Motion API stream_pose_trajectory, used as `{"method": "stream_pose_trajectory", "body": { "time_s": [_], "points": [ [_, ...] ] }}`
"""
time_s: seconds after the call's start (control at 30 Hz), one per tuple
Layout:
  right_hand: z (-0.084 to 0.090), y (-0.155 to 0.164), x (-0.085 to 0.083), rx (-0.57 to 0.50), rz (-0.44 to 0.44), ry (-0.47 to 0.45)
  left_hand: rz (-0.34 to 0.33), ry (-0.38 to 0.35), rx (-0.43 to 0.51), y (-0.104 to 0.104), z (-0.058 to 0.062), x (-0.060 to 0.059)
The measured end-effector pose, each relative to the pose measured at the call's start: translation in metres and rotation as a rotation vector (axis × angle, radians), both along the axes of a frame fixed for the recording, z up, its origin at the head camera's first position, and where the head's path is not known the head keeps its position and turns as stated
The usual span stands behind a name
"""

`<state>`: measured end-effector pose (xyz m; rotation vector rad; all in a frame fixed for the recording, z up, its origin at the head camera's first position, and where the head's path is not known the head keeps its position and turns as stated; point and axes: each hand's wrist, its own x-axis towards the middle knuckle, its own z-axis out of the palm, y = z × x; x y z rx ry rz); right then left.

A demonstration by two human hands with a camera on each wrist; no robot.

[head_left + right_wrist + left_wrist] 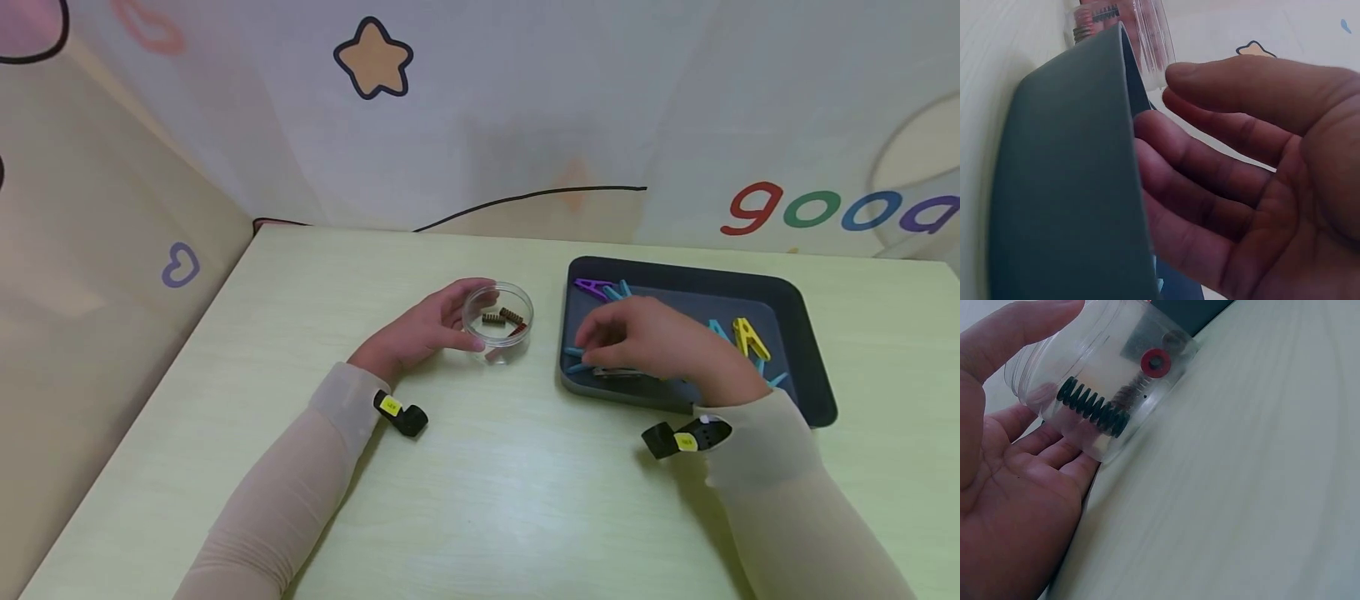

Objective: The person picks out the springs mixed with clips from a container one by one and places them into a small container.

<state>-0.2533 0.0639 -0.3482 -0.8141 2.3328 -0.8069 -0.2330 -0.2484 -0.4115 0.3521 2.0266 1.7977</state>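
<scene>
On the table, my left hand (pixel 431 325) grips a clear round plastic jar (pixel 498 342), thumb on the near side and fingers behind. Dark coil springs (pixel 1091 407) lie inside it with a red spring (pixel 1155 363), seen end-on in the left wrist view. My right hand (pixel 645 337) reaches over the near wall of a dark grey tray (pixel 813 392), its fingers loosely bent. Nothing shows between thumb and index finger in the right wrist view; the other fingertips are partly hidden behind the tray wall. Light blue clothespins (pixel 576 367) lie by the fingertips.
Elsewhere in the tray are a purple clothespin (pixel 592 287), a yellow clothespin (pixel 750 340) and more blue ones. A silver metal piece (pixel 617 372) lies under the right hand. A printed cloth backdrop (pixel 525 100) rises behind the table's far edge.
</scene>
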Motion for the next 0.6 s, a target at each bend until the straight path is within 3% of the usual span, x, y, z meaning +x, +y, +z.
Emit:
{"method": "stream_pose_trajectory", "body": {
  "time_s": [0.6],
  "points": [
    [-0.002,0.0026,-0.0029,0.112,0.108,-0.032,0.002,-0.001,-0.004,-0.0015,-0.0007,-0.0003]
  ]
}}
